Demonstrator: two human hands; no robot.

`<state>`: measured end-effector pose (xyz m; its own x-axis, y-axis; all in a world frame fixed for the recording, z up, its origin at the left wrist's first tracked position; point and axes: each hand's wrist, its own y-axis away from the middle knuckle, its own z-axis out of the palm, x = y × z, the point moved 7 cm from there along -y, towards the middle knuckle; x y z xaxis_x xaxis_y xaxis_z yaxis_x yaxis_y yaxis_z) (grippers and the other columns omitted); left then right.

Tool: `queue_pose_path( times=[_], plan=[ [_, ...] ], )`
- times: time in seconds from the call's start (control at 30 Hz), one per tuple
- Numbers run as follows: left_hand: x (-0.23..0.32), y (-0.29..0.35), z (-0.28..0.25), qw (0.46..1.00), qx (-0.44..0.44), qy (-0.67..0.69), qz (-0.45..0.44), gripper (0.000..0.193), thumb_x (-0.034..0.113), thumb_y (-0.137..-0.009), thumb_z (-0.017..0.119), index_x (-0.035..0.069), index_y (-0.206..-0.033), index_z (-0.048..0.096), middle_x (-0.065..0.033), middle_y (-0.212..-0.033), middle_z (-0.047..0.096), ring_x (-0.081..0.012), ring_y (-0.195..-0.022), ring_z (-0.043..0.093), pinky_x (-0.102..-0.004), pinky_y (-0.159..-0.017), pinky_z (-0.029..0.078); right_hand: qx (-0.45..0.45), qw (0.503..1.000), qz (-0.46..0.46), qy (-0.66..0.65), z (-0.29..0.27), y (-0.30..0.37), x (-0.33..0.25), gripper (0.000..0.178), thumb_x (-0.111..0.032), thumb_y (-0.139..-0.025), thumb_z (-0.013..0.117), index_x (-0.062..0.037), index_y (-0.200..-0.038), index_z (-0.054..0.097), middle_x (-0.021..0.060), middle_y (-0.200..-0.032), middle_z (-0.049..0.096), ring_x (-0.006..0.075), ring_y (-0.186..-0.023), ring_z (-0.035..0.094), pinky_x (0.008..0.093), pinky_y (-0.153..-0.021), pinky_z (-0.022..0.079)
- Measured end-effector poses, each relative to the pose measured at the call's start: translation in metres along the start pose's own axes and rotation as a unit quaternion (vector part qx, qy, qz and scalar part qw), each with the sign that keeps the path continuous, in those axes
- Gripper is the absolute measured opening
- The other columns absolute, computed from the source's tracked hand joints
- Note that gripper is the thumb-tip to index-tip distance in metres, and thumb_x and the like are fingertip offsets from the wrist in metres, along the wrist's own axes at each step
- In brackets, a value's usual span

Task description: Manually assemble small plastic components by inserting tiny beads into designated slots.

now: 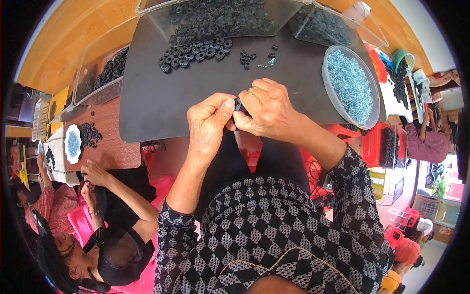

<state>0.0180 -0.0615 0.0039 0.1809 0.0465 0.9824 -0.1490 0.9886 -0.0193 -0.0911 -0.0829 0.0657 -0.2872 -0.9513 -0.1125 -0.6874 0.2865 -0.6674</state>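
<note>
Between the fingertips of both my hands is a small black plastic part (238, 105), held just over the near edge of the dark table (161, 105). My left hand (210, 116) pinches it from the left with thumb and forefinger. From the right, my right hand (268, 109) curls its fingers round it, hiding much of the part. Beyond my hands lie a few small black pieces (246, 60) and several tiny silvery metal pieces (271, 62). A cluster of round black parts (196, 55) sits farther left.
A clear bin (147, 13) of black parts stands at the far edge, with another clear bin (377, 36) beside it. On the right is a round tub (327, 83) of small metal pieces. A co-worker's hands (95, 176) work at a reddish table (110, 125) on the left.
</note>
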Motion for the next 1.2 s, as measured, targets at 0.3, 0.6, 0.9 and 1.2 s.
queue_pose_path(
  times=[0.3,0.6,0.9,1.2],
  plan=[
    [0.011,0.004,-0.032,0.986,0.079,-0.137,0.049,0.017,0.007,-0.085,0.062,-0.003,-0.099,0.065,-0.0077,-0.083,0.066,-0.0090,-0.063,0.056,-0.0199,-0.059,0.046,-0.037,0.991,0.104,0.070,-0.033,0.015,0.033,0.033,-0.009,-0.067,0.069,0.0013,-0.097,0.057,0.0116,-0.073,0.054,0.0275,-0.063,0.053,0.0371,-0.056,0.043],
    [0.034,-0.019,-0.118,0.895,0.251,-0.353,0.110,0.024,0.001,-0.073,0.065,0.002,-0.097,0.066,-0.0100,-0.080,0.066,-0.0167,-0.070,0.062,-0.0292,-0.066,0.048,0.066,0.942,0.329,0.034,-0.120,0.004,0.128,0.035,-0.005,-0.074,0.061,-0.0063,-0.109,0.064,0.0036,-0.069,0.054,0.0086,-0.058,0.047,0.0230,-0.054,0.041],
    [0.063,-0.042,-0.106,0.726,0.169,-0.623,0.235,0.032,0.005,-0.067,0.070,0.014,-0.098,0.068,-0.0065,-0.080,0.060,-0.0253,-0.079,0.059,-0.0356,-0.072,0.046,0.120,0.937,0.280,0.171,-0.158,-0.053,0.185,0.030,-0.013,-0.075,0.059,-0.0015,-0.102,0.064,0.0108,-0.073,0.054,0.0251,-0.069,0.053,0.0345,-0.065,0.043],
    [0.059,-0.052,-0.093,0.695,0.129,-0.653,0.273,0.020,0.015,-0.066,0.072,0.011,-0.085,0.068,-0.0082,-0.074,0.057,-0.0273,-0.075,0.057,-0.0366,-0.069,0.043,-0.096,0.875,0.356,0.312,-0.140,-0.057,0.228,0.041,-0.032,-0.074,0.064,0.0004,-0.099,0.064,0.0260,-0.094,0.064,0.0389,-0.092,0.061,0.0452,-0.078,0.048]
  ],
)
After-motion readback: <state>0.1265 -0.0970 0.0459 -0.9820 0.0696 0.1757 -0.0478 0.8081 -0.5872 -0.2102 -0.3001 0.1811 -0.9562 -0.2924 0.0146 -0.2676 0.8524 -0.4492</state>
